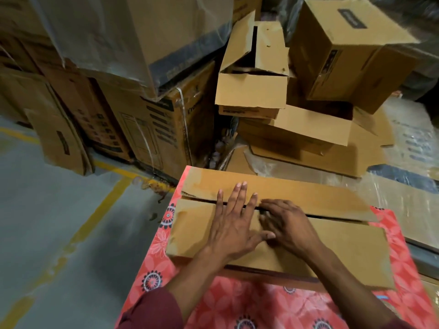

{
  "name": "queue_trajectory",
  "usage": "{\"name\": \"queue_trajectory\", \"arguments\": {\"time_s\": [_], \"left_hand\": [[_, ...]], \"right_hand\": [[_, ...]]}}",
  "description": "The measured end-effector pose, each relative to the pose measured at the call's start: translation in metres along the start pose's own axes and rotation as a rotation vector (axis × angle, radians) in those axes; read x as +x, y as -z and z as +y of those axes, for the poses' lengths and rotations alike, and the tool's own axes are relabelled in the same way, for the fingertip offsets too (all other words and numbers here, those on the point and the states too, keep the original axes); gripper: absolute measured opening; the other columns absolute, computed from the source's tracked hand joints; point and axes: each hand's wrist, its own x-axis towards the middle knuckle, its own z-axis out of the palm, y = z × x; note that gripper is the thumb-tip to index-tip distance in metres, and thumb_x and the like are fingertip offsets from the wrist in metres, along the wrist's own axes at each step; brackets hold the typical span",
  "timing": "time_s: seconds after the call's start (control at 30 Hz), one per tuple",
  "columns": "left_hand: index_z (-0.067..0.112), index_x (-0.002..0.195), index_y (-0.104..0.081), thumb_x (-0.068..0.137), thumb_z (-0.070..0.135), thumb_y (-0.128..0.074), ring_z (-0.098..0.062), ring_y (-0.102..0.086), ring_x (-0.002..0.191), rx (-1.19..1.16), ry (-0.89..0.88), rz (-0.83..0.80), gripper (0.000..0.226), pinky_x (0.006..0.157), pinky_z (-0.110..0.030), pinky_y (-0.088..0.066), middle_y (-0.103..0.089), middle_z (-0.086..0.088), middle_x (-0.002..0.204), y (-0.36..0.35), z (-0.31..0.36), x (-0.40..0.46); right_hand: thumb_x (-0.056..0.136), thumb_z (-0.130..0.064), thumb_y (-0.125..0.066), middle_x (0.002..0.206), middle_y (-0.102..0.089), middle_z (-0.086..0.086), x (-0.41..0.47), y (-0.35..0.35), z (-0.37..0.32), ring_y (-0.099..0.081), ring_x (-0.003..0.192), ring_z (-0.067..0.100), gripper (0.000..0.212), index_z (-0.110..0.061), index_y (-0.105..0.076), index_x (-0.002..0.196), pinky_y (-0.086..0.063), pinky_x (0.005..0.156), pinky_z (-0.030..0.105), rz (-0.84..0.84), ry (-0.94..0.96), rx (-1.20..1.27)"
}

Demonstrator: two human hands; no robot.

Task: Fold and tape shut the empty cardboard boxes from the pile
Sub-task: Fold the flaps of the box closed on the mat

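I see the box [280,224] lying on a red flowered cloth [261,305], at about 5 o'clock from the middle of my view. Its two long top flaps are folded down and nearly meet, with a dark seam running from 9 o'clock toward 3 o'clock across the lid.

My left hand [234,224] lies flat on the lid, fingers straight and spread, the fingertips reaching over the seam onto the far flap at 12 o'clock. It presses and grips nothing. My right hand [288,224] sits just beside it at 3 o'clock, touching the left thumb, its fingers bent down at the seam; it is blurred, and I cannot tell whether it pinches anything there.

The pile of boxes [308,91] stands at 1 o'clock, well apart from the lid, several of them with flaps open and tilted against each other. At 10 o'clock tall cartons [154,129] wrapped in clear film stand on the grey floor [47,210], which carries yellow lines [104,205].
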Motion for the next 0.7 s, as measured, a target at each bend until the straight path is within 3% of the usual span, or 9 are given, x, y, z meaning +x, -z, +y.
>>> {"name": "queue_trajectory", "arguments": {"time_s": [0.17,0.37,0.53,0.63,0.7], "left_hand": [[0.022,0.167,-0.015,0.099,0.077,-0.018,-0.022,0.004,0.162,-0.004,0.061,-0.224,0.087,0.128,-0.053,0.008,-0.004,-0.01,0.175,-0.017,-0.012,-0.004],[0.016,0.167,-0.001,0.081,0.087,0.01,-0.02,0.011,0.161,0.045,0.225,-0.258,0.112,0.127,-0.053,0.01,0.01,-0.006,0.174,-0.004,-0.045,-0.02],[0.01,0.166,-0.001,0.081,0.093,0.002,-0.024,0.008,0.161,0.04,0.454,-0.254,0.119,0.126,-0.058,0.006,0.008,-0.009,0.174,0.009,-0.093,-0.041],[0.007,0.165,-0.002,0.085,0.091,0.003,-0.03,0.013,0.16,0.167,0.502,-0.287,0.117,0.117,-0.066,0.021,0.006,-0.017,0.173,0.014,-0.077,-0.036],[0.006,0.165,-0.004,0.086,0.09,0.004,-0.032,0.015,0.16,0.215,0.426,-0.29,0.115,0.109,-0.066,0.03,0.005,-0.019,0.173,0.013,-0.049,-0.028]], "right_hand": [[0.097,-0.029,-0.064,0.137,-0.067,0.0,-0.02,-0.022,0.026,-0.064,0.122,0.02,0.028,-0.018,-0.073,0.122,-0.034,0.107,0.01,0.027,-0.006,0.094],[0.102,-0.028,-0.059,0.141,-0.064,-0.001,-0.031,-0.042,0.03,-0.057,0.132,0.015,0.027,-0.019,-0.072,0.123,-0.043,0.113,0.029,0.133,0.031,0.112],[0.101,-0.029,-0.056,0.139,-0.066,0.0,-0.029,-0.042,0.029,-0.058,0.132,0.015,0.03,-0.017,-0.074,0.121,-0.039,0.114,0.026,0.134,0.035,0.12],[0.101,-0.028,-0.055,0.139,-0.066,0.001,-0.03,-0.041,0.028,-0.058,0.132,0.016,0.03,-0.017,-0.074,0.121,-0.037,0.114,0.024,0.127,0.03,0.103],[0.1,-0.025,-0.056,0.138,-0.067,0.002,-0.029,-0.039,0.028,-0.059,0.131,0.017,0.03,-0.016,-0.074,0.121,-0.039,0.113,0.025,0.118,0.016,0.109]]}}
